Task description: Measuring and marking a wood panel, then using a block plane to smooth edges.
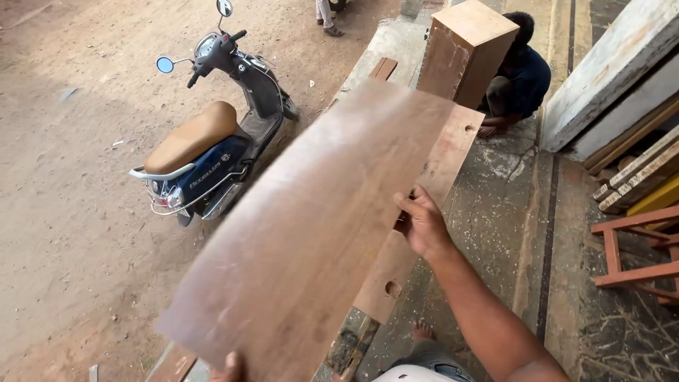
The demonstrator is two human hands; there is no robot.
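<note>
Head camera looks down on a large brown plywood panel (pixel 311 226) held up at a slant, its long axis running from the lower left toward the upper right, and blurred across most of its face. Right hand (pixel 422 225) grips the panel's right long edge about midway along, fingers curled over onto the top face, closed on the board. Left hand (pixel 230 368) shows only as fingertips at the bottom margin, touching the panel's near short edge; how far it is closed cannot be told, though it bears against the board. Panel thus lies between the two hands, right hand at the side, left hand at the near end. Beneath the panel's right edge sits a second wooden board (pixel 424 212) with drilled round holes, lying along a rough timber. A bare foot (pixel 423 330) is on the dusty concrete floor (pixel 509 198) under the right forearm. Beyond the panel's far end stands a wooden cabinet box (pixel 465 51), with another person (pixel 520 81) crouched just beside it. A parked blue scooter (pixel 212 138) with a tan seat stands on the dirt to the left. Red wooden frames (pixel 636 255) rest at the right margin.
</note>
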